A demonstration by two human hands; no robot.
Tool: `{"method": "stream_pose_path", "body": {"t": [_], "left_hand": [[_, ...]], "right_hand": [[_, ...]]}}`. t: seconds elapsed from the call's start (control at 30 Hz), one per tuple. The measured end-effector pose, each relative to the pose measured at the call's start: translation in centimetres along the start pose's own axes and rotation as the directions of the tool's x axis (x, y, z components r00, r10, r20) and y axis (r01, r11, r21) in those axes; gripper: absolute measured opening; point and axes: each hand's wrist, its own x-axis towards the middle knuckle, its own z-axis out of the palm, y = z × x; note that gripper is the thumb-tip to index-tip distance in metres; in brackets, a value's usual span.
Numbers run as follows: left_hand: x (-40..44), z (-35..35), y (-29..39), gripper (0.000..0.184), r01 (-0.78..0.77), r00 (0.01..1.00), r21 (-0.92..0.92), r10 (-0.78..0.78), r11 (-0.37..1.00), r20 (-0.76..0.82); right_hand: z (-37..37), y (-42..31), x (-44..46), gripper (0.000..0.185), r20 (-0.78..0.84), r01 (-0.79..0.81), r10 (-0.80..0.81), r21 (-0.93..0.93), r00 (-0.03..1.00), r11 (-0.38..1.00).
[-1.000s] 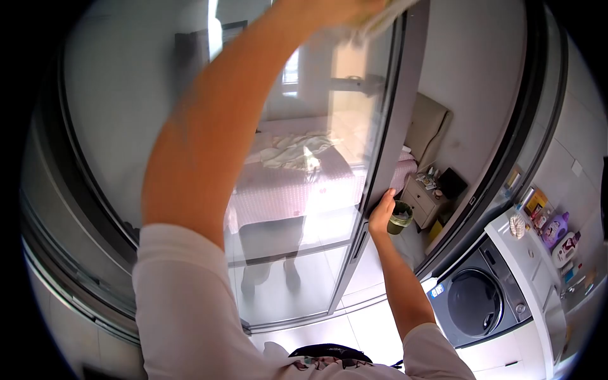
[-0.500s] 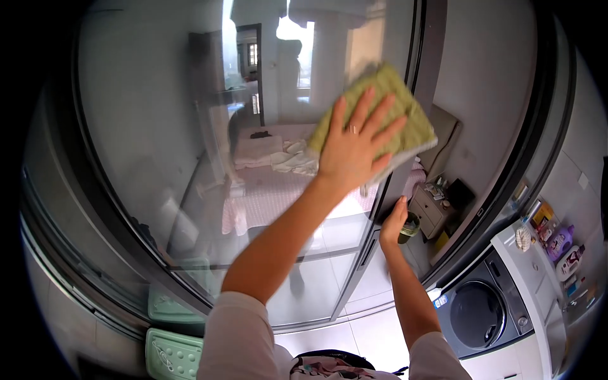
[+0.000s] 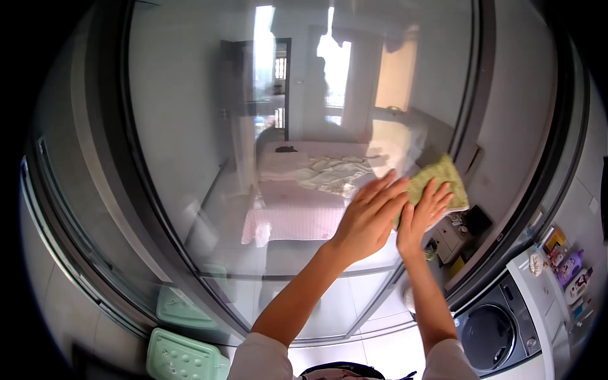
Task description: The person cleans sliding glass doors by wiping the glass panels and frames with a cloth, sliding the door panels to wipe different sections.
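Glass door point(image 3: 304, 130); right hand point(image 3: 422, 218) on green cloth point(image 3: 438, 171); bottle labels point(image 3: 577, 287) illegible.

Yellow-green cloth point(image 3: 443, 170), seemingly white-edged

A pink-covered bed point(image 3: 291, 218) with crumpled pale bedding stands in the middle of the frame, and a grey wall point(image 3: 183, 95) rises at the upper left beside a dark doorway point(image 3: 289, 95). Bright light point(image 3: 339, 66) glares at upper centre. A drawered nightstand point(image 3: 448, 237) stands right of centre. Pale tiled floor point(image 3: 386, 348) lies below; at lower right, a grey washing machine point(image 3: 487, 335) sits under a white desk point(image 3: 524, 272).
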Motion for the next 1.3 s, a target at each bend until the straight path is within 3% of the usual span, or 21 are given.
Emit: {"method": "stream_pose_path", "body": {"t": [0.03,0.1,0.17,0.23,0.33,0.47,0.5,0.57,0.67,0.7,0.77,0.83,0.9,0.97,1.03,1.07,1.13,1.27,1.3], "left_hand": [[-1.2,-2.0,-0.1,0.048,-0.01,0.998,0.189,0.021,0.982,-0.055],[-5.9,-5.1,-0.1,0.047,0.153,0.977,0.341,-0.089,0.927,-0.195],[-12.0,-7.6,0.2,0.049,0.316,0.949,0.547,-0.258,0.775,-0.182],[-18.0,-9.8,-0.9,0.06,0.38,0.91,0.654,-0.391,0.654,-0.137],[-22.2,-11.6,-3.5,0.072,0.281,0.9,0.769,-0.435,0.574,-0.004],[-23.2,-10.7,-4.4,0.078,0.267,0.901,0.766,-0.433,0.585,0.017],[-23.3,-10.6,-4.4,0.078,0.251,0.912,0.754,-0.409,0.607,0.025],[-23.3,-10.8,-4.4,0.079,0.25,0.893,0.783,-0.448,0.57,0.041],[-23.4,-10.9,-4.3,0.087,0.263,0.889,0.748,-0.454,0.609,0.056],[-23.5,-10.9,-4.3,0.09,0.312,0.869,0.698,-0.49,0.644,0.064],[-23.7,-10.8,-4.4,0.098,0.292,0.873,0.706,-0.481,0.645,0.078],[-23.7,-10.7,-4.5,0.098,0.279,0.871,0.722,-0.483,0.634,0.087],[-24.0,-10.3,-4.7,0.095,0.267,0.882,0.721,-0.463,0.639,0.084],[-23.6,-10.0,-4.4,0.092,0.266,0.879,0.733,-0.47,0.626,0.082],[-23.4,-9.6,-4.6,0.09,0.273,0.889,0.712,-0.453,0.647,0.071],[-23.4,-9.4,-4.6,0.088,0.269,0.897,0.715,-0.439,0.645,0.058],[-23.3,-9.1,-4.5,0.082,0.288,0.902,0.696,-0.431,0.658,0.034],[-23.0,-9.5,-4.3,0.078,0.284,0.908,0.705,-0.419,0.65,0.021],[-22.9,-9.8,-4.2,0.078,0.294,0.903,0.706,-0.429,0.645,0.016]], "right_hand": [[0.8,-0.2,0.6,0.077,-0.074,0.017,-0.024,-0.103,0.997,0.995],[1.0,-0.6,3.0,0.079,-0.111,0.036,-0.054,-0.159,0.992,0.987],[1.1,-2.7,5.6,0.081,-0.147,0.046,-0.081,-0.225,0.986,0.973],[0.8,-5.4,8.2,0.081,-0.106,0.145,-0.173,-0.226,0.979,0.963],[2.4,-10.4,10.3,0.084,-0.076,0.239,-0.276,-0.319,0.958,0.917],[5.0,-19.3,7.9,0.085,0.028,0.49,-0.493,-0.169,0.869,0.855],[5.6,-21.8,6.8,0.082,0.121,0.563,-0.551,-0.125,0.826,0.817],[6.8,-25.8,5.2,0.076,0.295,0.743,-0.715,0.025,0.634,0.669],[8.7,-29.2,7.9,0.072,0.202,0.817,-0.802,0.013,0.562,0.576],[8.5,-30.0,9.6,0.072,0.196,0.819,-0.803,0.002,0.563,0.574],[7.2,-31.1,14.1,0.067,0.138,0.772,-0.765,-0.223,0.629,0.595],[6.4,-30.4,18.6,0.065,0.059,0.713,-0.739,-0.328,0.671,0.62],[5.3,-28.5,23.2,0.063,-0.091,0.58,-0.664,-0.409,0.742,0.704],[5.0,-25.2,29.7,0.061,-0.243,0.47,-0.622,-0.471,0.744,0.746],[4.3,-25.5,33.8,0.057,-0.31,0.3,-0.452,-0.432,0.836,0.85],[4.2,-27.5,34.8,0.057,-0.31,0.309,-0.456,-0.423,0.834,0.852],[3.5,-32.6,35.9,0.062,-0.275,0.14,-0.219,-0.279,0.936,0.95],[5.3,-40.8,34.9,0.062,-0.174,0.302,-0.38,-0.354,0.908,0.885],[6.2,-42.1,34.1,0.062,-0.134,0.431,-0.503,-0.359,0.854,0.828]]}}
